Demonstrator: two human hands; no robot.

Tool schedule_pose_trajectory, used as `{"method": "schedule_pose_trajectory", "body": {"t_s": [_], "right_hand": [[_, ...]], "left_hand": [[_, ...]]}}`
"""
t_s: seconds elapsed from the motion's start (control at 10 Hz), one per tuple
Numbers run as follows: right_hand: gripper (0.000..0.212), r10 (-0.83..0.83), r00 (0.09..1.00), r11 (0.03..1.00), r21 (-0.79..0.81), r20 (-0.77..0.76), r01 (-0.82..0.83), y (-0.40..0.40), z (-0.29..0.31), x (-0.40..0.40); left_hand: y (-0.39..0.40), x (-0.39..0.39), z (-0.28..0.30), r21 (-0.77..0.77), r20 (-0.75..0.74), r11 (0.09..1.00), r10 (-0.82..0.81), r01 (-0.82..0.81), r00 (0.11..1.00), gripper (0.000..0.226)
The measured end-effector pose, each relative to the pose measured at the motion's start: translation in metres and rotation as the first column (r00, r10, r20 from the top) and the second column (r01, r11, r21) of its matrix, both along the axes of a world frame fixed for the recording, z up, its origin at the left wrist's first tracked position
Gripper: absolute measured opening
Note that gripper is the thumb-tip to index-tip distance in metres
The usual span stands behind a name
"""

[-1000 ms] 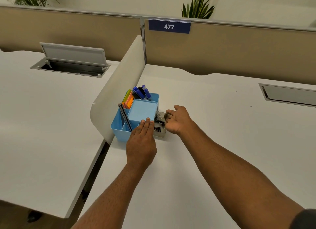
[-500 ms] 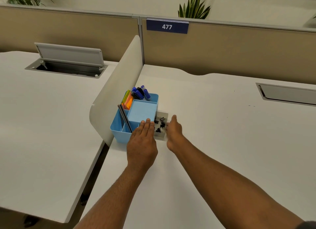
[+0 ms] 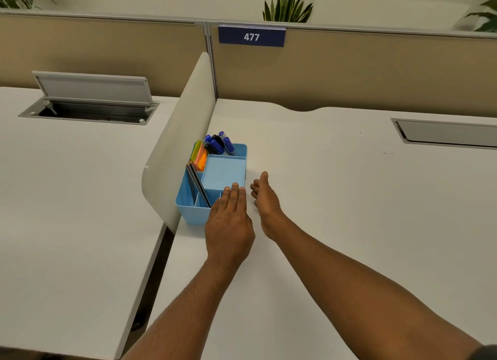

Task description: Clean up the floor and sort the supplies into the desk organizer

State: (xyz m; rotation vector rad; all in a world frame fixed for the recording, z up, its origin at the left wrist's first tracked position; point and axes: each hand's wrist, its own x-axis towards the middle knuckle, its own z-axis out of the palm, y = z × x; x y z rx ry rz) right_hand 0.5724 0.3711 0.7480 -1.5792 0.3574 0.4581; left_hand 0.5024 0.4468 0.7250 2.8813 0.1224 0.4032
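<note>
A light blue desk organizer (image 3: 188, 209) stands on the white desk against the curved divider. Blue and black markers (image 3: 217, 144) stand in its back compartment, beside them orange and green sticky notes (image 3: 200, 156). A dark flat item (image 3: 197, 184) leans in the left slot. My left hand (image 3: 230, 219) rests flat with straight fingers on the organizer's front right corner. My right hand (image 3: 265, 198) stands edge-on with straight fingers against the organizer's right side and holds nothing. No drawer or clips show there.
A white curved divider (image 3: 177, 149) separates the two desks, with a dark gap (image 3: 158, 265) below it. An open cable hatch (image 3: 91, 98) is on the left desk, a closed flap (image 3: 446, 132) at the right. A beige partition with the sign 477 (image 3: 251, 36) runs behind.
The small clear drawer with black binder clips stuck out of the organizer's right side; my right hand pushed it leftward and it is now out of sight. My left hand stayed put.
</note>
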Motion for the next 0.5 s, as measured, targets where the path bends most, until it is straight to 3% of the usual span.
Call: {"method": "schedule_pose_trajectory", "body": {"t_s": [0.1, 0.2, 0.3, 0.5], "right_hand": [[0.063, 0.096, 0.985, 0.958, -0.281, 0.146, -0.052, -0.012, -0.008, -0.016], [0.058, 0.219, 0.941, 0.890, -0.447, 0.258, -0.085, -0.026, -0.013, -0.032], [0.068, 0.377, 0.865, 0.783, -0.613, 0.331, -0.107, -0.051, -0.019, -0.056], [0.072, 0.444, 0.817, 0.692, -0.720, 0.368, -0.052, -0.100, -0.016, -0.092]], "left_hand": [[0.002, 0.002, -0.001, 0.043, -0.032, 0.999, -0.022, 0.023, 0.999, 0.057], [0.003, 0.001, -0.002, 0.066, -0.084, 0.997, -0.034, 0.039, 0.996, 0.062], [0.002, -0.003, 0.003, 0.059, -0.116, 0.992, -0.099, 0.107, 0.988, 0.066], [-0.029, -0.047, 0.011, -0.052, -0.119, 0.977, -0.211, 0.206, 0.970, 0.066]]}}
